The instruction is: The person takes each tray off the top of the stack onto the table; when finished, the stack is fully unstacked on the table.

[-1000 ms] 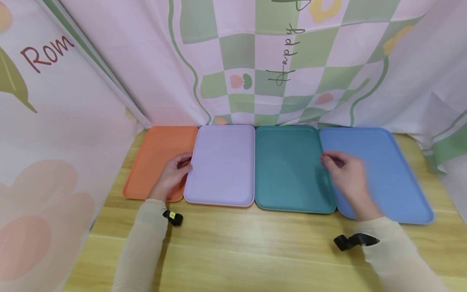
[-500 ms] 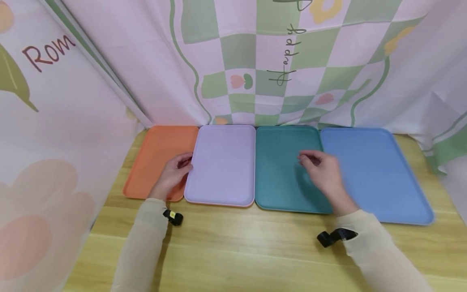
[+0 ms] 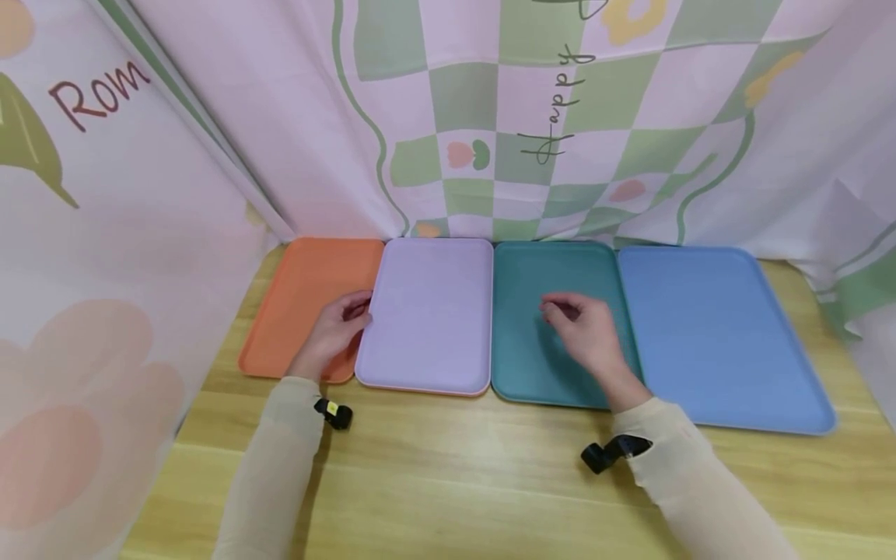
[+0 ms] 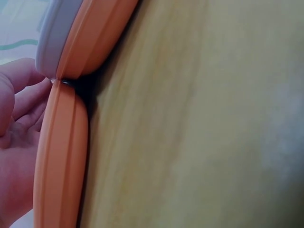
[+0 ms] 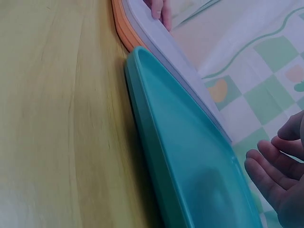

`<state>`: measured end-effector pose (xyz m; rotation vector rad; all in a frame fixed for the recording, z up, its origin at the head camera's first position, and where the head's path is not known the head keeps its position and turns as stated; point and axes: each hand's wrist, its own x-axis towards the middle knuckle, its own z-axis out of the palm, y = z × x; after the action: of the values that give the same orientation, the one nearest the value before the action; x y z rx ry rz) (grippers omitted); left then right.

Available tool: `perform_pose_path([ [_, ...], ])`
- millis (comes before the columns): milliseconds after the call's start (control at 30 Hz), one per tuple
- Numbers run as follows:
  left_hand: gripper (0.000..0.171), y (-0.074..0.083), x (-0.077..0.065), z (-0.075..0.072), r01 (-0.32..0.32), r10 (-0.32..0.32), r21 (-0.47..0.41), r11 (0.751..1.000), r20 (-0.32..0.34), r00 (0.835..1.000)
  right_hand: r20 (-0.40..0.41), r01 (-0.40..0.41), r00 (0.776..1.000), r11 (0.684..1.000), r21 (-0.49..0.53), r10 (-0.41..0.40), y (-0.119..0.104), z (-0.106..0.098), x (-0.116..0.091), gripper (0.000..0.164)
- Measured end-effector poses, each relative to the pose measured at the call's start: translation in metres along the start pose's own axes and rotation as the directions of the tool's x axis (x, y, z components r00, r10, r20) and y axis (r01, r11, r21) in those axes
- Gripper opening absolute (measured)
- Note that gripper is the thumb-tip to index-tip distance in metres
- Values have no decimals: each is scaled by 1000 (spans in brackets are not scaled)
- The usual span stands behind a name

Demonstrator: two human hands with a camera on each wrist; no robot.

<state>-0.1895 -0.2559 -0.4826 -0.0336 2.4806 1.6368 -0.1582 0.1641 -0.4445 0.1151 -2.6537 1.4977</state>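
Observation:
Left hand (image 3: pixel 334 330) reaches over an orange tray (image 3: pixel 315 280), with its thumb and fingertips at the left rim of a lavender tray (image 3: pixel 430 311). In the left wrist view, the lavender tray (image 4: pixel 57 35) lies on top of a second orange tray (image 4: pixel 97 40), and the fingers (image 4: pixel 23 71) meet its edge. Right hand (image 3: pixel 584 330) hovers above a teal tray (image 3: pixel 528 272), casting a shadow on it. Its fingers are loosely bent, and nothing shows between them in the right wrist view.
A larger blue tray (image 3: pixel 721 334) lies at the right end of the row. The trays stand side by side on a wooden table (image 3: pixel 448 474), their far edges close to a patterned curtain (image 3: pixel 462 101). Another curtain (image 3: pixel 140 233) hangs at the left.
Right hand has moved left, from the border of the blue and teal trays to over the middle of the teal tray. Left hand stays at the lavender rim.

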Motion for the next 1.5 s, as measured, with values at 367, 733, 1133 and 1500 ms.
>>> perform_pose_path([
  [367, 49, -2, 1, 0, -5, 5, 8, 1000, -5, 1000, 38, -3, 999, 1000, 25, 2, -8, 24, 7, 27],
  [733, 50, 2, 0, 0, 4, -4, -10, 1000, 0, 1000, 85, -22, 996, 999, 33, 19, -9, 49, 14, 27],
  [1133, 51, 2, -1, -1, 3, -3, -13, 1000, 9, 1000, 92, -57, 994, 997, 52, 52, -6, 68, 22, 28],
  [1500, 49, 1, 0, 1, 8, -8, -35, 999, 6, 1000, 54, -58, 997, 998, -35, 59, -5, 81, 24, 32],
])
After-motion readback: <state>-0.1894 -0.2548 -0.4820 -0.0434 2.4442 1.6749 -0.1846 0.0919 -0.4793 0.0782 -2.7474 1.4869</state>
